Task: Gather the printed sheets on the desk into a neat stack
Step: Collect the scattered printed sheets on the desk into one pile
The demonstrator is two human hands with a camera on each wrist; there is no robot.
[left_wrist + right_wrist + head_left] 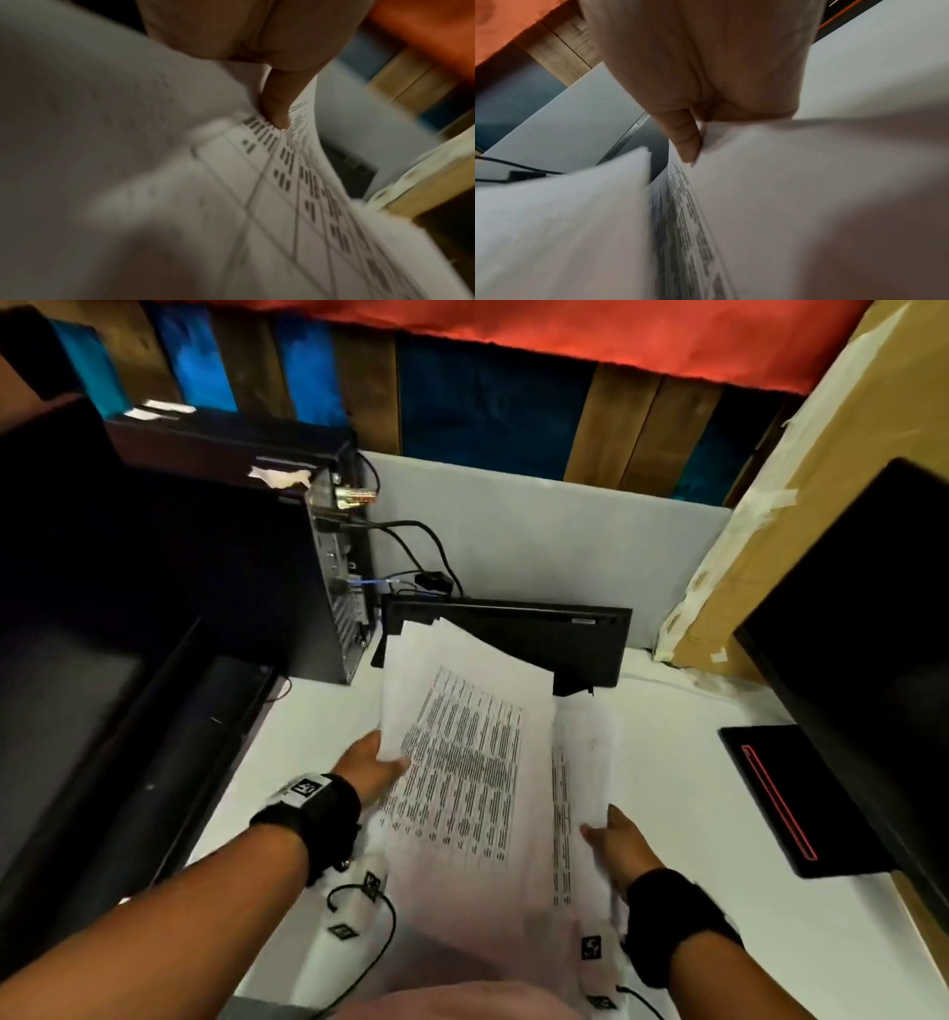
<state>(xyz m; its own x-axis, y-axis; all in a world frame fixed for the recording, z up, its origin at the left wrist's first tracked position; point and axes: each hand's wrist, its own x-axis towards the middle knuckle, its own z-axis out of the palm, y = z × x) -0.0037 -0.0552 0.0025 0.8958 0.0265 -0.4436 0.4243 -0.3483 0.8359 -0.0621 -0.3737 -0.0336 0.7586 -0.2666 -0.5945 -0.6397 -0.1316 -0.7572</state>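
While above desk, left hand pinching printed sheet by thumb. Right hand gripping second sheet at its edge, fingers curled beneath.

The head view is reading dim at its left and right edges, where the dark monitors are swallowing detail, while the white surface is glowing brightest at centre. Straight lines are bowing toward the corners. The printed sheets are smearing with motion. Both wrist views are showing heavy blur, with the paper in the lower halves falling into soft grey shadow.
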